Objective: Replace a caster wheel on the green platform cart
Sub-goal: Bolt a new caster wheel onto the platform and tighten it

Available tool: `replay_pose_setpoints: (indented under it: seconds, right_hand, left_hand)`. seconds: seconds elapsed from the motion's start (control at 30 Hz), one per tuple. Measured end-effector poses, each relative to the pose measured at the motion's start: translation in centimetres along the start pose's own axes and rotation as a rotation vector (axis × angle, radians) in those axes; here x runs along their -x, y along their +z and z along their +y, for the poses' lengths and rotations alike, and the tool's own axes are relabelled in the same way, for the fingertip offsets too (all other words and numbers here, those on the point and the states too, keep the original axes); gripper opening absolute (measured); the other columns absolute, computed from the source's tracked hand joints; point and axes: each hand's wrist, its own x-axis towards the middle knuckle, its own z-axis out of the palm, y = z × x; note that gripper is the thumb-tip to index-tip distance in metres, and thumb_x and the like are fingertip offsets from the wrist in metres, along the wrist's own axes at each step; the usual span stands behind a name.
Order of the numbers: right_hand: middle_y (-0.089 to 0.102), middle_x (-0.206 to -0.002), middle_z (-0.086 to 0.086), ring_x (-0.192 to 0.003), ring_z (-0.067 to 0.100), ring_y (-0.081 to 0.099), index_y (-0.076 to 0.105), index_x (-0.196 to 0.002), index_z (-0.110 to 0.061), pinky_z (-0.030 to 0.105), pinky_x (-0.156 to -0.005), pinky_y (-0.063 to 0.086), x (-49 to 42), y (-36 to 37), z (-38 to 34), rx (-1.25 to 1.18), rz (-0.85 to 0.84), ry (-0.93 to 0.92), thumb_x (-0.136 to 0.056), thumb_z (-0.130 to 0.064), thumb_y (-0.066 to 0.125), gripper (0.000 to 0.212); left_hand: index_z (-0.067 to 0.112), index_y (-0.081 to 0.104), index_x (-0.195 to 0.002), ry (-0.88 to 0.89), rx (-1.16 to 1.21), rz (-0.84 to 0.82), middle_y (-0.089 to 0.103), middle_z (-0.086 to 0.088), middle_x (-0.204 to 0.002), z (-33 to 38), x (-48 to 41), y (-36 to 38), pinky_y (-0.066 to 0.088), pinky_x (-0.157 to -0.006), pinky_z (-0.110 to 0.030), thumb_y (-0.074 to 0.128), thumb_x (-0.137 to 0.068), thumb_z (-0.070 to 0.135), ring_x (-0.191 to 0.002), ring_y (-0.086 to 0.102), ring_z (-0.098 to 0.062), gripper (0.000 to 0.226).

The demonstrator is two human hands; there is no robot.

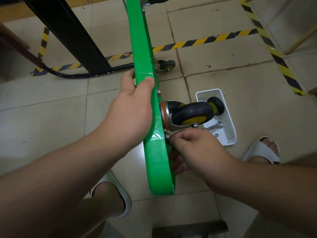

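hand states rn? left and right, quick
Left hand: grips the edge of the tipped green platform cart.
Right hand: fingertips pinch a small metal fastener beside the black-and-yellow caster wheel.

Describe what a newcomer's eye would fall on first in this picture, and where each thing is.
The bright green platform cart stands on edge across the middle, its rim gripped by the left hand. A black and yellow caster wheel juts from its underside, and just below it the right hand pinches a small fastener. Beyond, a white basket on the tiled floor holds a spare wheel and a wrench.
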Motion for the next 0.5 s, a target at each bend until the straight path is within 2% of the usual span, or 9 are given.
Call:
replay_pose_setpoints:
  seconds: [0.1, 0.23, 0.33, 0.43, 0.5]
  right_hand:
    - [0.071, -0.066, 0.012, -0.056, 0.028, 0.069, 0.072, -0.086, -0.003, 0.043, -0.059, 0.062, 0.06, -0.06, -0.24, 0.025, -0.019, -0.006, -0.098, -0.019, 0.061, 0.023]
    - [0.070, -0.068, 0.015, -0.057, 0.031, 0.069, 0.070, -0.086, -0.002, 0.044, -0.058, 0.062, 0.22, -0.12, -0.52, 0.038, -0.009, -0.005, -0.099, -0.028, 0.062, 0.030]
    - [0.072, -0.070, 0.016, -0.060, 0.035, 0.070, 0.069, -0.095, -0.007, 0.051, -0.061, 0.063, 0.41, -0.09, -0.33, 0.046, 0.023, -0.012, -0.097, -0.018, 0.062, 0.014]
    - [0.073, -0.074, 0.017, -0.058, 0.032, 0.069, 0.070, -0.110, -0.013, 0.045, -0.058, 0.062, 0.61, 0.18, -0.18, 0.014, 0.004, -0.037, -0.098, -0.011, 0.060, 0.016]
    - [0.071, -0.069, 0.013, -0.054, 0.028, 0.066, 0.072, -0.107, -0.014, 0.038, -0.053, 0.060, 0.65, 0.27, -0.27, 0.025, 0.002, -0.060, -0.099, -0.015, 0.061, 0.014]
  left_hand:
    - [0.044, 0.038, -0.142, 0.001, 0.015, -0.009, 0.060, 0.015, -0.096, -0.06, -0.02, -0.05, 0.046, -0.063, -0.029, 0.035, -0.105, 0.046, -0.079, 0.062, -0.007, 0.038]
    - [0.045, 0.038, -0.141, -0.001, 0.008, 0.001, 0.057, 0.017, -0.093, 0.00, -0.06, -0.03, 0.043, -0.060, -0.027, 0.035, -0.105, 0.046, -0.076, 0.060, -0.005, 0.037]
    - [0.045, 0.037, -0.142, -0.004, -0.007, 0.001, 0.056, 0.018, -0.092, 0.03, 0.00, 0.02, 0.042, -0.059, -0.026, 0.034, -0.105, 0.047, -0.075, 0.059, -0.004, 0.037]
    - [0.045, 0.038, -0.141, -0.008, -0.011, 0.002, 0.056, 0.019, -0.091, 0.03, 0.03, 0.02, 0.041, -0.056, -0.024, 0.034, -0.105, 0.047, -0.072, 0.059, -0.002, 0.037]
    - [0.045, 0.038, -0.141, -0.007, -0.007, 0.005, 0.056, 0.018, -0.091, 0.01, -0.01, -0.01, 0.041, -0.056, -0.025, 0.034, -0.104, 0.046, -0.072, 0.058, -0.002, 0.037]
